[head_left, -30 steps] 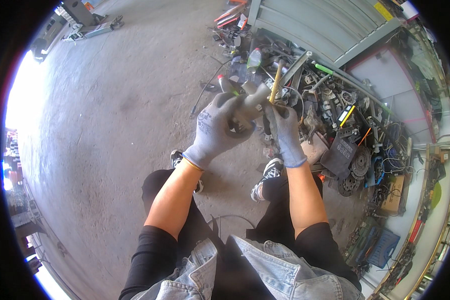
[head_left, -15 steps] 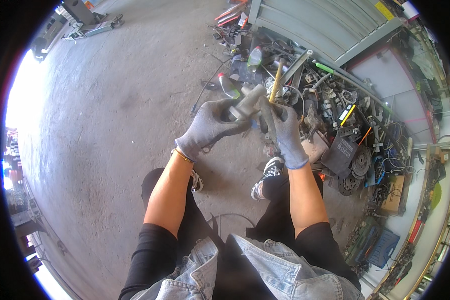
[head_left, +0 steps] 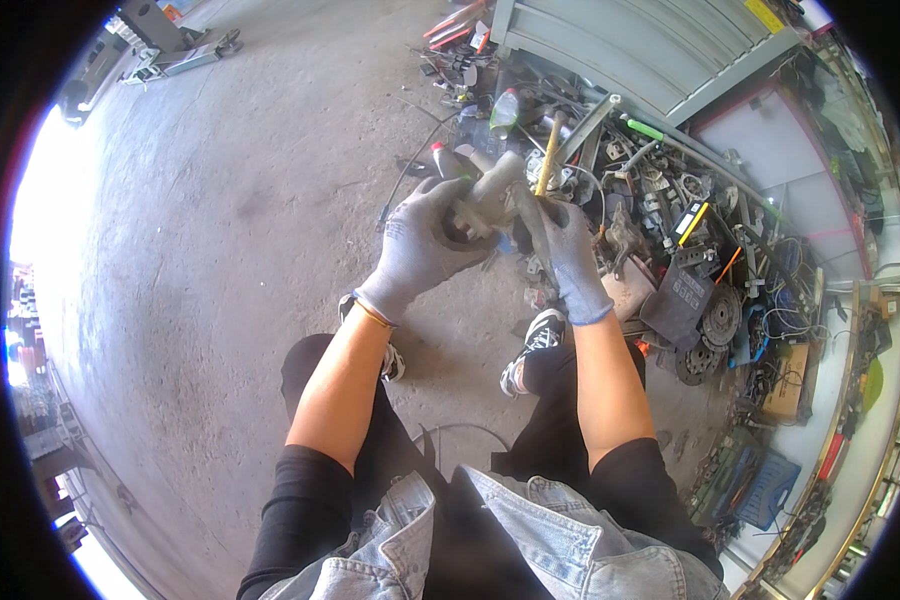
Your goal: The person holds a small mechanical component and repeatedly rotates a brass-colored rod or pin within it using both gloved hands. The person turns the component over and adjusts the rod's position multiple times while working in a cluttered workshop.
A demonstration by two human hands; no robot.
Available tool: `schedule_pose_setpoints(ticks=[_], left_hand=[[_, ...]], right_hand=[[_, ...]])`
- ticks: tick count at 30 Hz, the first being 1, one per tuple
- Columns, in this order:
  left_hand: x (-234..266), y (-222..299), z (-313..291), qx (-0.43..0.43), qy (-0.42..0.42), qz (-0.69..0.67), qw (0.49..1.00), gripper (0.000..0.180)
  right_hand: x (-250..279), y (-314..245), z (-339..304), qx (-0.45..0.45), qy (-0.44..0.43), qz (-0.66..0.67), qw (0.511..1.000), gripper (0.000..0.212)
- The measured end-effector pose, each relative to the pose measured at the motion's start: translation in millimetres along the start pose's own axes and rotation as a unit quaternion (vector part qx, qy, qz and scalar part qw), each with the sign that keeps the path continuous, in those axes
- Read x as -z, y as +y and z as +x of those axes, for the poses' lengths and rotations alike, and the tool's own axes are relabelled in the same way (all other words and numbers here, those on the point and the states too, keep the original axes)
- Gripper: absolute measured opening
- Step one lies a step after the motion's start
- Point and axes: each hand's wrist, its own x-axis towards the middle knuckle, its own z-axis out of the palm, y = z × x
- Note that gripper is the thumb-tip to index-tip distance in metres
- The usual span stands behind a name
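Left grey-gloved hand (head_left: 422, 240) curled round blurred grey metal part (head_left: 497, 183), pinching it between the hands. Right grey-gloved hand (head_left: 568, 250) beside it, fingers bent, grip unclear. Yellow stick-like handle (head_left: 547, 165) just beyond right hand; scrap pile (head_left: 625, 225) further out.

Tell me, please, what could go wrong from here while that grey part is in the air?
The grey part is held up in the left hand, so it might slip from the glove and land on the floor or glance onto a shoe. If it dropped forward, it could get lost in the jumbled pile of parts. The right hand is close by, so its fingers might get pinched if the part twisted.
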Motion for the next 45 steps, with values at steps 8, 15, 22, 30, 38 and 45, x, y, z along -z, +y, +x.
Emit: schedule_pose_setpoints(ticks=[8,15,22,30,38,45], left_hand=[[6.3,0.4,-1.0,-0.145,0.060,0.152,0.976,0.067],[9.1,-0.6,-1.5,-0.067,0.000,0.061,0.996,0.070],[17.3,-7.3,1.0,0.094,-0.123,-0.122,0.980,0.059],[27.6,6.6,0.3,0.235,-0.184,-0.220,0.929,0.050],[20.5,-4.4,2.3,0.231,-0.164,-0.236,0.930,0.051],[13.5,-4.0,3.0,0.217,-0.174,-0.253,0.927,0.050]], right_hand=[[0.9,1.3,0.5,-0.015,-0.015,-0.005,1.000,0.038],[-2.7,-9.1,-7.6,0.048,-0.004,-0.049,0.998,0.038],[-5.0,-5.3,-12.0,0.052,-0.007,-0.043,0.998,0.041],[-2.7,-4.8,-14.8,0.011,-0.043,0.001,0.999,0.042],[-9.5,-6.3,-11.0,0.034,-0.003,-0.014,0.999,0.045],[-7.3,-4.5,-8.8,0.106,0.028,-0.015,0.994,0.033]])
